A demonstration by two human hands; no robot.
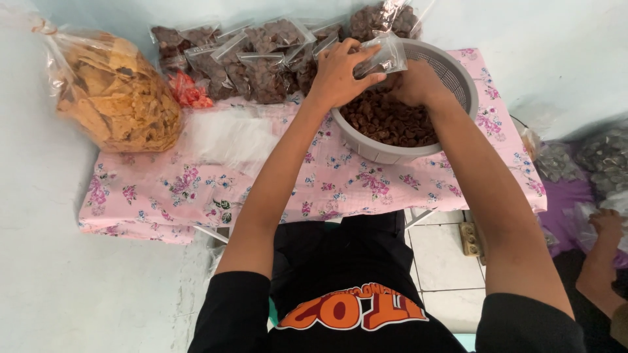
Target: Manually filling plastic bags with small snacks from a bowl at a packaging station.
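Note:
My left hand point(340, 72) grips a small clear plastic bag point(386, 57) and holds it over the rim of a grey colander basket point(458, 78). The basket is full of dark brown snack pieces point(386, 121). My right hand point(413, 82) reaches down into the basket among the brown pieces; its fingers are hidden behind the bag and the left hand. Both arms stretch forward over a low table covered with a pink flowered cloth point(196, 189).
Several filled clear bags of brown snacks point(261, 59) lie at the table's far edge. A big bag of yellow chips point(114, 98) stands at the left, a small red pack point(190, 91) beside it. A stack of empty plastic bags point(229, 134) lies mid-table. Another person's hand point(608, 225) is at right.

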